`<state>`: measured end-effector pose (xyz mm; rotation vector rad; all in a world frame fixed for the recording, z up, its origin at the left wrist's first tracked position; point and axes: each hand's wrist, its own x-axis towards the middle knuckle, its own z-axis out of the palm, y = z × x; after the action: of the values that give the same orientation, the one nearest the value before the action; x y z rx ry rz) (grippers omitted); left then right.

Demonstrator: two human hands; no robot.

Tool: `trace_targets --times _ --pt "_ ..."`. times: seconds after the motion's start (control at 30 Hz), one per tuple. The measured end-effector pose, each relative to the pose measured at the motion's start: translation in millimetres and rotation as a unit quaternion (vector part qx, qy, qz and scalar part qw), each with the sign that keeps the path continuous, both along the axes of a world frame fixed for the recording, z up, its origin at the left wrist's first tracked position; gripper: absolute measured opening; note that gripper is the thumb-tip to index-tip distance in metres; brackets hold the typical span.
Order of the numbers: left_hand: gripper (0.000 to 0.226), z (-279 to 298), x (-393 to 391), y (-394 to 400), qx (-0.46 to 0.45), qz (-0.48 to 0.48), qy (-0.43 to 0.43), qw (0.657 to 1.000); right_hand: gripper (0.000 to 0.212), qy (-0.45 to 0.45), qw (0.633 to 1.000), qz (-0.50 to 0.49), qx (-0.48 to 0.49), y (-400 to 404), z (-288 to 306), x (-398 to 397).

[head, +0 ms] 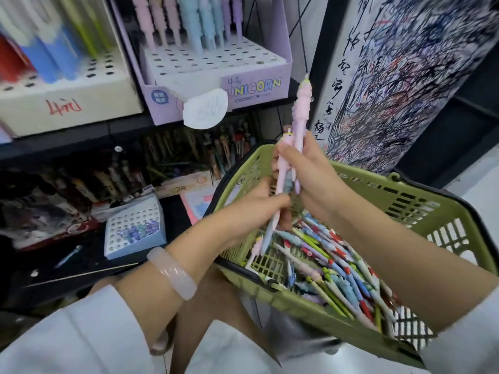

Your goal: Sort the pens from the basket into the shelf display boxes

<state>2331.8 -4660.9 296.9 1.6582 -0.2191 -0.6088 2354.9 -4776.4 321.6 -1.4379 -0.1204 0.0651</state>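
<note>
One lilac box [253, 89] reads "UNICORN".

White sleeves [89, 327] on both arms; pale translucent bangle [172, 272] on left wrist.

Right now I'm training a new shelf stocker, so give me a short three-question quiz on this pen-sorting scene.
1. True or false: the right hand has pink unicorn-style pens in its grip.
2. Which display box matches those pens: (a) the lilac cardboard UNICORN box, (b) the white cardboard box with red writing, (c) the small pale blue perforated box?
3. Where does the left hand pinch a pen: over the green plastic basket or at the shelf?

Key: 1 true; 2 a; 3 over the basket.
</note>
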Motion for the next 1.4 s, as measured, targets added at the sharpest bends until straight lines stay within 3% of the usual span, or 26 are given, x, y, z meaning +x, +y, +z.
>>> trace_targets --times 0.13,0.3,0.4,0.53,0.67,0.83,1.03,1.17,1.27,1.4 --pt "0.018 14.5 -5.8 17.9 -0.037 0.034 -0.045 0.998 0.019 -0.057 0.998 -0.007 -0.014 25.7 21.4 2.0" --pt "0.013 24.0 -17.0 55.3 -0.081 0.066 -0.070 0.992 0.031 -0.070 0.990 -0.010 0.125 50.9 47.6 3.6" --pt "0.019 36.6 -21.9 81.5 -0.079 0.189 -0.119 0.971 0.033 -0.068 0.988 -0.005 0.141 66.2 57.6 -0.1" --pt "0.020 65.9 -25.8 108.9 -0.144 0.306 -0.133 0.932 0.022 -0.077 0.994 0.049 0.063 102.5 61.5 -18.7" --pt "0.024 82.4 -36.2 113.7 -0.160 0.309 -0.141 0.927 0.029 -0.129 0.985 0.065 -0.095 145.0 65.7 -34.5" --pt "0.024 89.7 -47.7 125.1 -0.233 0.315 -0.160 0.906 0.038 -0.298 0.913 -0.030 -0.276 176.9 63.1 -42.7" --pt "0.025 91.1 -51.3 143.7 -0.239 0.294 -0.183 0.907 0.060 -0.302 0.872 -0.047 -0.383 187.1 66.6 -33.3" --pt "0.025 93.3 -45.4 148.5 -0.214 0.336 -0.198 0.895 0.048 -0.261 0.885 0.022 -0.384 185.8 73.8 -26.8" --pt "0.023 95.9 -37.2 150.7 -0.196 0.362 -0.215 0.885 0.041 -0.211 0.926 0.107 -0.295 179.0 86.0 -21.5" --pt "0.021 105.5 -23.8 151.8 -0.157 0.364 -0.269 0.878 0.039 -0.108 0.978 0.084 -0.156 171.4 104.8 1.0"
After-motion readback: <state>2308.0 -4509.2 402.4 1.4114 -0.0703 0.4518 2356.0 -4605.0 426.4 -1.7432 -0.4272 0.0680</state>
